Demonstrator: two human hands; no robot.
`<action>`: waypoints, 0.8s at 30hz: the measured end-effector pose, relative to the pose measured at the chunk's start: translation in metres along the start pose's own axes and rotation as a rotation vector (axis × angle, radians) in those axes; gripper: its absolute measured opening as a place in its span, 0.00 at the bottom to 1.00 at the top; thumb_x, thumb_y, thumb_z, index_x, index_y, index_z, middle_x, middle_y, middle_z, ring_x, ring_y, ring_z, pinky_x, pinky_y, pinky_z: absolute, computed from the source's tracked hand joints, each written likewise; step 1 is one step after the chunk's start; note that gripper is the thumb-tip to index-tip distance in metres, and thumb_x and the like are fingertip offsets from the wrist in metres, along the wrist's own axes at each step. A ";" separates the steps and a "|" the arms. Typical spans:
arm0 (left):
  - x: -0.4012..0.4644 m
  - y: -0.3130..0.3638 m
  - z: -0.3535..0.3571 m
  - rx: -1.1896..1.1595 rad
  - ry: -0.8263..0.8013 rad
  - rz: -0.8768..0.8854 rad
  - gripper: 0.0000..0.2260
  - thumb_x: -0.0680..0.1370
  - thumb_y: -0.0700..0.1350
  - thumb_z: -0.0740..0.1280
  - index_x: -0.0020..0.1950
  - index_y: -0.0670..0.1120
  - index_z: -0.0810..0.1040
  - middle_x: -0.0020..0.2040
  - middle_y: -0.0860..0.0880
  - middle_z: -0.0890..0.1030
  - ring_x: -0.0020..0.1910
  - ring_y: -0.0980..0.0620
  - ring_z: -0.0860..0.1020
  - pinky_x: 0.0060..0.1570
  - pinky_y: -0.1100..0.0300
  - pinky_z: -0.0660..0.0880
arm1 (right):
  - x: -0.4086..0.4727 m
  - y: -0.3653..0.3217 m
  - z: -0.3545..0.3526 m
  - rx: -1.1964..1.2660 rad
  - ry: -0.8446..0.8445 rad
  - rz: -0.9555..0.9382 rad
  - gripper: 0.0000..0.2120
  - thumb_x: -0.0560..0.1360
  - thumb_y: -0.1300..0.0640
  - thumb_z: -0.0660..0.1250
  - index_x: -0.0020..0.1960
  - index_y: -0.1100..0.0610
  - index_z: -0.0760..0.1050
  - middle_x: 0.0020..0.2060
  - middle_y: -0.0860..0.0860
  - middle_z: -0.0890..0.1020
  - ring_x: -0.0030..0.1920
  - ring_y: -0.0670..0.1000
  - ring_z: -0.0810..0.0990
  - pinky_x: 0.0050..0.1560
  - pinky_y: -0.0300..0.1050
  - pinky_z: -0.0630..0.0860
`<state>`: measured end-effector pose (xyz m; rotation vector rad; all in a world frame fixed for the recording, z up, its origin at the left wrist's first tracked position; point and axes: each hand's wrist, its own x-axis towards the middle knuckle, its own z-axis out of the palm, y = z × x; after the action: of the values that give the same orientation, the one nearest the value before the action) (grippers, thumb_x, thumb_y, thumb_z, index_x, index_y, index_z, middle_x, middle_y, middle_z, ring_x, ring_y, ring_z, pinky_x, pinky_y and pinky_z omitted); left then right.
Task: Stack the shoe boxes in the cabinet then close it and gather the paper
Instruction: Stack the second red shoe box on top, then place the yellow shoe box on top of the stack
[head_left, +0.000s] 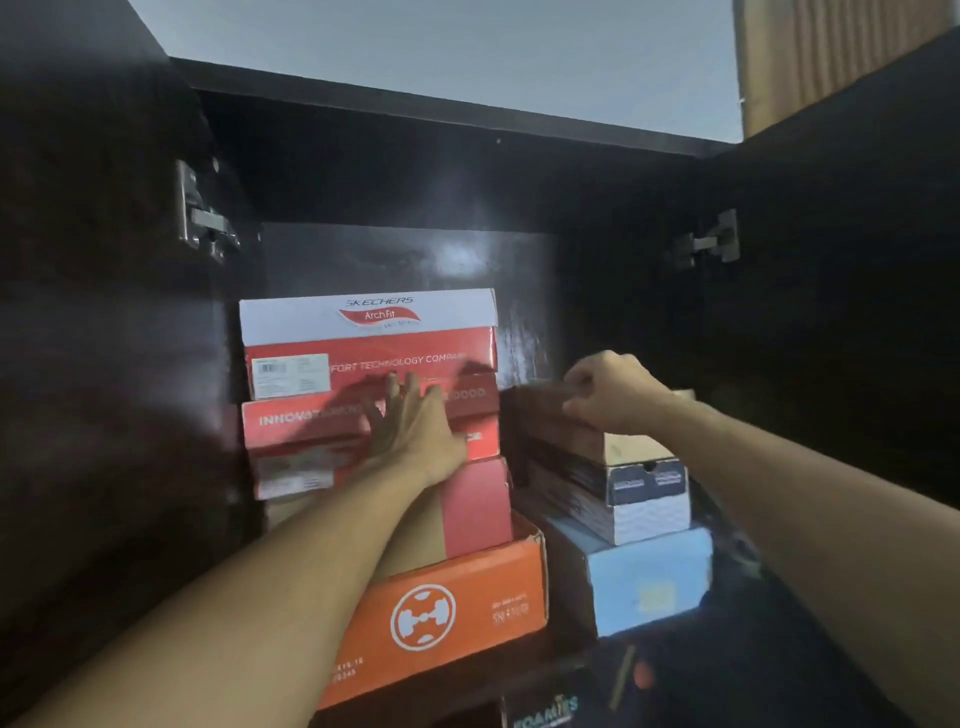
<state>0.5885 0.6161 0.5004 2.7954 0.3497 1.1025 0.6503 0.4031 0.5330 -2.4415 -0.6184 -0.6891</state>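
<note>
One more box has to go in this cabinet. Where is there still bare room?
Room shows above the right stack, over the brown box the right hand grips, and above the Skechers box under the cabinet top. A narrow gap separates the stacks. Lower down is crowded: orange box beside blue box. The left hand presses the red box.

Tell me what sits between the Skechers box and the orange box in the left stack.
Head view: a red box, with the left hand pressed flat on it, then a pink-and-tan box, between the Skechers box and the orange box.
</note>
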 end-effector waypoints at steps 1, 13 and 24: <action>-0.008 0.013 0.004 -0.060 -0.044 0.037 0.24 0.72 0.52 0.70 0.66 0.47 0.74 0.71 0.43 0.69 0.72 0.41 0.63 0.70 0.41 0.60 | -0.012 0.010 -0.007 -0.036 -0.037 -0.002 0.15 0.71 0.53 0.72 0.57 0.54 0.81 0.53 0.53 0.83 0.52 0.55 0.81 0.55 0.47 0.78; -0.170 0.188 0.063 -0.320 -0.726 0.421 0.30 0.70 0.59 0.72 0.66 0.46 0.74 0.66 0.48 0.76 0.63 0.47 0.75 0.61 0.55 0.71 | -0.235 0.150 -0.088 -0.317 -0.338 0.359 0.17 0.69 0.50 0.75 0.56 0.54 0.81 0.39 0.52 0.85 0.34 0.52 0.84 0.41 0.47 0.84; -0.357 0.318 0.171 -0.457 -1.150 0.648 0.20 0.68 0.58 0.73 0.55 0.51 0.78 0.54 0.48 0.78 0.53 0.50 0.77 0.59 0.52 0.74 | -0.451 0.313 -0.074 -0.353 -0.485 0.839 0.24 0.70 0.47 0.75 0.63 0.55 0.78 0.49 0.54 0.84 0.46 0.55 0.84 0.45 0.46 0.81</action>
<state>0.5070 0.2140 0.2013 2.5879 -0.8256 -0.4719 0.4504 -0.0037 0.2141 -2.8560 0.4230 0.1583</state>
